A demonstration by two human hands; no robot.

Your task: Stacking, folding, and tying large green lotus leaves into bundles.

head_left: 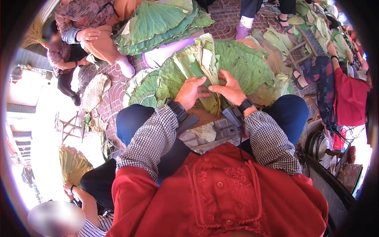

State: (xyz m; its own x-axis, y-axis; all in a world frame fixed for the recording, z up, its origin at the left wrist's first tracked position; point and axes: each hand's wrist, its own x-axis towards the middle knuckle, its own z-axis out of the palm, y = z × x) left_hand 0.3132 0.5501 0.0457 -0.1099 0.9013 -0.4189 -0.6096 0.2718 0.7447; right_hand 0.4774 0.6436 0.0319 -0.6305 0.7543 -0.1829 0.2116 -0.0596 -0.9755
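Red patterned paving (110,104) in bright light, with a stacked leaf pile (158,23) far left; beyond the knees (290,114), a spread of broad green leaves (246,63) around a folded pale leaf (205,55), left hand (191,93) loosely opened on one side, right hand (231,90) half-curled on the other, its grip impossible to tell. Possible splitting of dry edges if pinched hard, or slipping of loose layers if unsupported. Hidden among folds, fingertip contact; cut off near left, a striped top (98,225).

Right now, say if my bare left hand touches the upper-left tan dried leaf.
Apart: head view shows reddish paving between left hand and dried leaf.
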